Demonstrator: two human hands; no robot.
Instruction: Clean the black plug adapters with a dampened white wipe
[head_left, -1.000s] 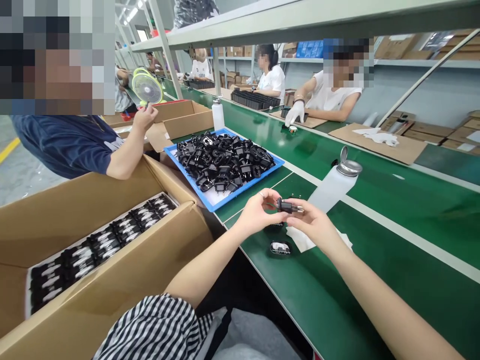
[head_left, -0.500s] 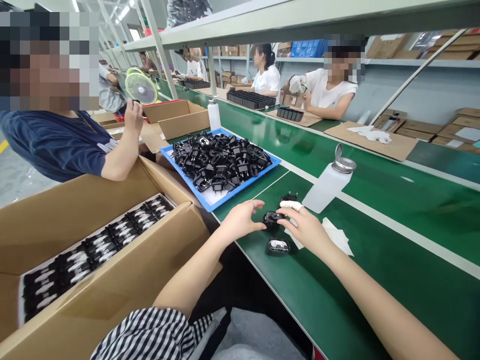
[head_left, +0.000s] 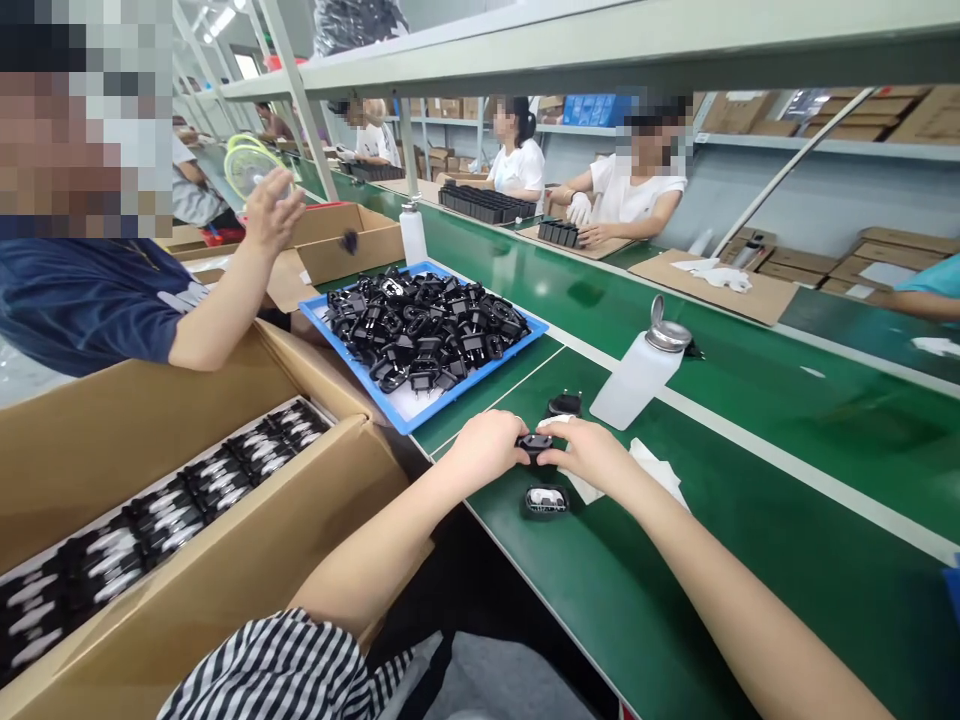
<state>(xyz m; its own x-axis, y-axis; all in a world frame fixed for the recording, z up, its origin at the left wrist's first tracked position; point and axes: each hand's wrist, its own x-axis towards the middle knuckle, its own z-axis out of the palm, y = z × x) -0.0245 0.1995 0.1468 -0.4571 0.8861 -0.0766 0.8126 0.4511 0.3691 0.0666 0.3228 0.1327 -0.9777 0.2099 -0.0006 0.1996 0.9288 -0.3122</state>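
Between both hands is a small black plug adapter (head_left: 535, 443), its top turned up toward me. My left hand (head_left: 491, 447) pinches its left end with thumb and fingers. My right hand (head_left: 585, 450), with a white covering on a fingertip, grips the right end. Just behind the hands lies another black plug adapter (head_left: 564, 403), metal pins pointing up. Nearer to me on the green bench sits a black oval piece (head_left: 546, 499) with white inside. White paper or cloth (head_left: 660, 472) lies partly under and beside my right hand.
A white pump bottle (head_left: 637, 380) with its metal lid raised stands behind my right hand. A blue tray (head_left: 409, 425) heaped with black plug adapters is at the left. An open carton (head_left: 337, 480) holds rows of black-and-white pieces. A co-worker's hand (head_left: 274, 210) is raised beyond it.
My left hand has closed in from beside the plug adapter onto its left end. The co-worker's hand has opened, and a dark piece is now in the air near the tray. The view has shifted slightly.
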